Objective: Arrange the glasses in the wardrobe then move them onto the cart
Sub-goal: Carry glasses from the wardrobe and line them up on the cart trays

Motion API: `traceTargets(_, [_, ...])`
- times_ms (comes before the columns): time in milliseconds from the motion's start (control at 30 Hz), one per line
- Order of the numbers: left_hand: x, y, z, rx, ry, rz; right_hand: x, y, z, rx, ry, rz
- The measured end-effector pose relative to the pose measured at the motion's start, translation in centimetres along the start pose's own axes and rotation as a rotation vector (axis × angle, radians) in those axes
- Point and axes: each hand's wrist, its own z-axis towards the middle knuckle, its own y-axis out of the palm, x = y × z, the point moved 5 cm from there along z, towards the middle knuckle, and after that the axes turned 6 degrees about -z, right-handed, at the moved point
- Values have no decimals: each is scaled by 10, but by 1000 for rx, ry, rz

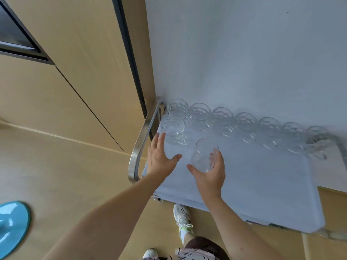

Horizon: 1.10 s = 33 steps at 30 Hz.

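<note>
Left hand [161,158] flat, right hand [210,175] gripping

No legible text, labels, brands or nos. anywhere in view. Dark line print on the garment [195,253] at bottom edge: drawn marks only, too blurred to read, no letters made out.

My right hand [209,173] grips a clear drinking glass [204,155] above the cloth-covered cart [262,184]; my left hand [161,158] rests spread beside it.
</note>
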Motion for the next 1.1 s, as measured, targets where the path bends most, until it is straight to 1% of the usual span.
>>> traceTargets(100, [5,-18,-17,-67,129,92,-7,-10,-32,49,-5,-14])
traceTargets(200, [11,-37,-33,-92,267,185,-16,-19,-62,80,-8,-23])
traceTargets(367, [7,-51,-50,-134,384,285,-18,-27,-100,131,18,26])
traceTargets(600, [-6,-62,-84,-154,324,269,-22,-41,-141,168,58,42])
traceTargets(667, [-7,-64,-96,-157,296,248,-22,-46,-149,152,66,44])
traceTargets(833, [2,-71,-117,-148,307,284,-25,-61,-161,143,29,33])
traceTargets(967, [13,-69,-132,-121,319,280,-20,-73,-168,111,2,39])
traceTargets(1100, [8,-58,-158,-110,302,305,-6,-83,-174,43,-39,20])
